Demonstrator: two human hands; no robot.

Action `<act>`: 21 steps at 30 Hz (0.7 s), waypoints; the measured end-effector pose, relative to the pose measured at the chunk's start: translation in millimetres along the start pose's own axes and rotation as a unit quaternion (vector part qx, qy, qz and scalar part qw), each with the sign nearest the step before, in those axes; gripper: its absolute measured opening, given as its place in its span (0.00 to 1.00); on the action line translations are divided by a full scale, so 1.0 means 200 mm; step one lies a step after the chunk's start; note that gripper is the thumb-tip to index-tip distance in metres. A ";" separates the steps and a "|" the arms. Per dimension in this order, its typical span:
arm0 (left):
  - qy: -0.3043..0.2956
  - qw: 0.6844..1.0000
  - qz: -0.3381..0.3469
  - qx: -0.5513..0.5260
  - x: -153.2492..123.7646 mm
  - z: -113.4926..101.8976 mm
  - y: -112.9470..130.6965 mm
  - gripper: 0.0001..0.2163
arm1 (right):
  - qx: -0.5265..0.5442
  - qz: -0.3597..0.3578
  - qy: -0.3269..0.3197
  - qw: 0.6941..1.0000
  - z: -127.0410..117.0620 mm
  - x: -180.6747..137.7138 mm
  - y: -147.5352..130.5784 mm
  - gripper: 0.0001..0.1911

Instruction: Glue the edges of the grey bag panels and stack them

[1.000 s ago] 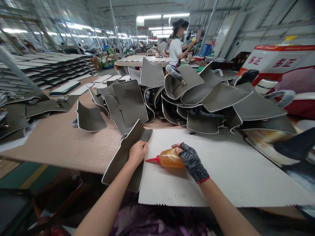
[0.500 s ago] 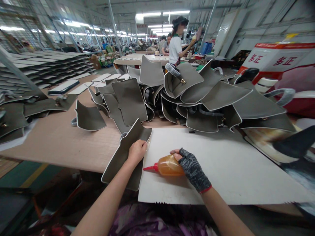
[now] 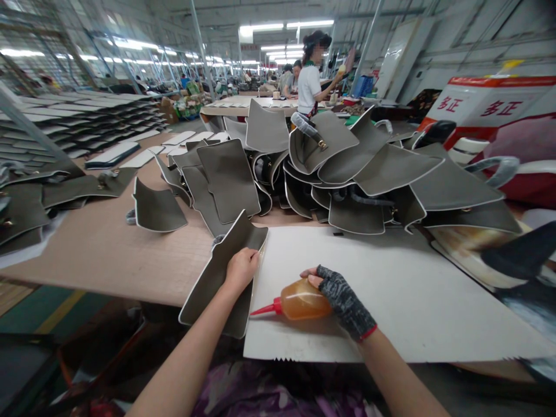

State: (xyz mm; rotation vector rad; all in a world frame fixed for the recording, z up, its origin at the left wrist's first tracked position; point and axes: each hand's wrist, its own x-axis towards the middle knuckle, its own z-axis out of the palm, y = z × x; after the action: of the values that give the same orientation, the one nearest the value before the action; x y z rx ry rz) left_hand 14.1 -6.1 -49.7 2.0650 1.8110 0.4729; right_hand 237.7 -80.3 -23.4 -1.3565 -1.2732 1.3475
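Closed over the right part of a grey-brown bag panel (image 3: pixel 217 278) with white edges, my left hand (image 3: pixel 242 270) presses it near its right edge. That panel lies partly over the left side of a white board (image 3: pixel 373 324). In a grey fingerless glove, my right hand (image 3: pixel 343 298) is wrapped round a squeeze bottle (image 3: pixel 306 300) of amber liquid. The bottle lies nearly level, its red nozzle pointing left, with the tip at the panel's right edge near the lower corner. Whether liquid is coming out I cannot tell.
Beyond the board rises a heap of similar panels (image 3: pixel 325 150), some with wrapped handles and metal fittings. More panels (image 3: pixel 26 202) lie at the left. White-topped pieces (image 3: pixel 87 116) are stacked further back. A person in a white shirt (image 3: pixel 309 87) stands at another table.
My right hand has moved the bottle a little toward me, so its nozzle tip is lower along the panel's right edge. My left hand and the panel have stayed put.
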 end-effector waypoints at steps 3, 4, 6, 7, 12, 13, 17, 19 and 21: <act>-0.008 1.000 0.006 0.005 0.00 -0.01 0.00 0.13 | 0.177 0.045 0.003 0.983 -0.06 0.04 0.00 0.11; -0.012 1.000 0.009 0.006 0.00 -0.01 0.00 0.14 | 0.232 0.053 0.012 0.971 -0.08 0.06 0.01 0.10; -0.020 1.000 0.015 0.010 -0.01 -0.02 0.01 0.14 | 0.302 0.052 0.033 0.951 -0.10 0.09 0.03 0.11; -0.024 0.999 0.018 0.017 -0.01 -0.02 0.01 0.14 | 0.328 0.046 0.036 0.943 -0.10 0.11 0.04 0.11; -0.032 0.995 0.030 0.091 -0.04 0.01 0.01 0.14 | 0.489 0.045 0.050 0.870 -0.05 0.18 0.13 0.11; -0.029 0.992 0.033 0.117 -0.05 0.02 0.01 0.14 | 0.507 0.053 0.059 0.858 -0.03 0.18 0.15 0.11; -0.009 0.975 0.037 0.217 -0.06 0.08 0.02 0.14 | 0.534 0.074 0.059 0.840 0.00 0.18 0.18 0.13; -0.014 0.971 0.036 0.238 -0.04 0.10 0.03 0.16 | 0.518 0.060 0.050 0.852 0.00 0.18 0.19 0.15; -0.032 0.970 0.025 0.241 0.00 0.11 0.03 0.18 | 0.491 0.043 0.054 0.868 0.00 0.18 0.19 0.16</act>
State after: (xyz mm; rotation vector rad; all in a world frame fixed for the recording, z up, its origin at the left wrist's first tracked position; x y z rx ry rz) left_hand 29.5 -7.4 -65.4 2.4048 1.9852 -0.0352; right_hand 238.2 -51.2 -67.3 -0.7274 -0.3008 1.6107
